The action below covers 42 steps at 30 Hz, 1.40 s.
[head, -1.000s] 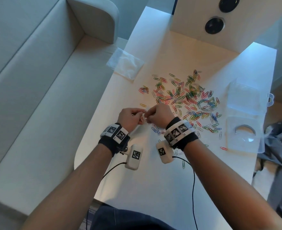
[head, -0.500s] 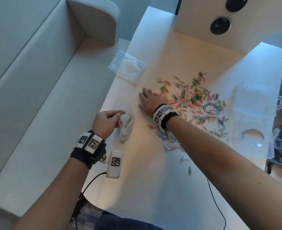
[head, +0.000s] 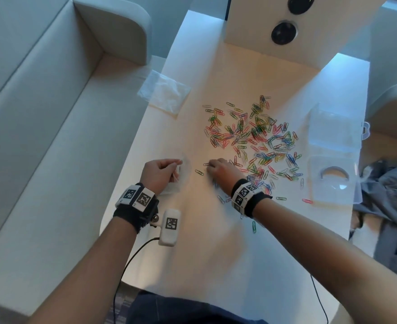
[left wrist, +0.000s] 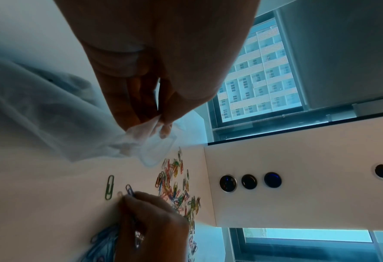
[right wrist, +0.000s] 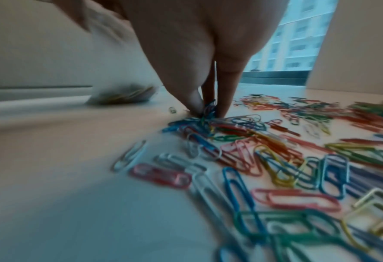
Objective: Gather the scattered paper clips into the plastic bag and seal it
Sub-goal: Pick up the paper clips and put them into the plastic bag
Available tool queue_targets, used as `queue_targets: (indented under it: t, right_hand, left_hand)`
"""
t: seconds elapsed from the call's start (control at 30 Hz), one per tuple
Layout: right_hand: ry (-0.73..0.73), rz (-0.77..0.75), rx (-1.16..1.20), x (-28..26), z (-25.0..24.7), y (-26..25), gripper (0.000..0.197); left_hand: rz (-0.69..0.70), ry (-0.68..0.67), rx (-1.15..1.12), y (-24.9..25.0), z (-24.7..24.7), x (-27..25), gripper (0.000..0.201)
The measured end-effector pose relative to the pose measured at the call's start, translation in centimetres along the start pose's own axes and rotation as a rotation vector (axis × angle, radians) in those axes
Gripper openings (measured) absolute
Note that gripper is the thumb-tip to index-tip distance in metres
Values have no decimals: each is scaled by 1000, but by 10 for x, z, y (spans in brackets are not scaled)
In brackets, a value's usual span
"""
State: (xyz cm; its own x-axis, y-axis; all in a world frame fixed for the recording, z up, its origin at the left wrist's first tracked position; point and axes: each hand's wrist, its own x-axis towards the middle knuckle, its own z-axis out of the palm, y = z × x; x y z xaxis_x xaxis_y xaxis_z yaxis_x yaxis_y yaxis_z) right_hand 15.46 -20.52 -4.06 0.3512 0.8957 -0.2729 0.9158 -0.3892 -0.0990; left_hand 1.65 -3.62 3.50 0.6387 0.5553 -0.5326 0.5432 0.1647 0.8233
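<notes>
Many coloured paper clips [head: 251, 136] lie spread over the white table [head: 216, 253]. My left hand [head: 177, 167] pinches the rim of a clear plastic bag [head: 182, 170], which hangs down to the table left of the pile. In the left wrist view, thumb and fingers pinch the crumpled bag rim [left wrist: 145, 129]. In the right wrist view, the bag [right wrist: 120, 95] holds several clips at its bottom. My right hand [head: 210, 166] is at the pile's near-left edge, its fingertips [right wrist: 194, 104] pinching a small bunch of clips [right wrist: 208, 109] against the table.
A second flat plastic bag [head: 164, 94] lies at the table's far left edge. An open clear plastic box [head: 333, 160] sits right of the pile. A white panel with round holes [head: 284, 33] stands at the back. A light sofa [head: 52, 136] runs along the left.
The hands were together at the bag, then my right hand reached flat to the pile's left edge. It has now drawn back and pinched clips. My left hand keeps holding the bag.
</notes>
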Motion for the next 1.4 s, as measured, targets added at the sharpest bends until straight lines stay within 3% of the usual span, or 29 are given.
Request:
queue_targets:
  t: [0.1, 0.3, 0.4, 0.47, 0.57, 0.77, 0.87, 1.0, 1.1, 1.2, 1.3, 1.4]
  right_hand:
    - [52, 167, 171, 5, -12, 8, 24]
    - [349, 913, 1349, -9, -28, 33, 14]
    - [374, 926, 2029, -24, -49, 23, 22]
    - [319, 840, 2206, -30, -64, 9, 21]
    - [197, 767, 2203, -30, -76, -16, 24]
    - [58, 808, 1931, -24, -73, -43, 38]
    - [88, 798, 1708, -22, -68, -49, 20]
    - [172, 582, 1002, -22, -68, -47, 11]
    - [99, 455, 820, -20, -70, -49, 17]
    - [-1, 348, 803, -18, -73, -46, 24]
    - [164, 261, 952, -19, -75, -36, 25]
    - [420, 332, 967, -13, -57, -19, 30]
  left_hand:
    - [-16, -16, -3, -3, 6, -3, 20]
    - [-43, -24, 1, -4, 18, -1, 21]
    - [-58, -34, -6, -4, 25, 0, 18]
    - [-64, -38, -23, -2, 32, -1, 17]
    - [-65, -47, -34, 0, 42, -3, 19]
    - [-35, -54, -28, 3, 46, -7, 19]
    - [-38, -77, -25, 0, 44, -7, 19]
    - [-35, -115, -29, -2, 44, -8, 18]
    - [-19, -99, -11, -3, 42, -8, 18]
    - [-17, -81, -10, -3, 39, -8, 18]
    - [27, -35, 5, -1, 29, -8, 19]
    - [70, 1, 56, -1, 7, -4, 18]
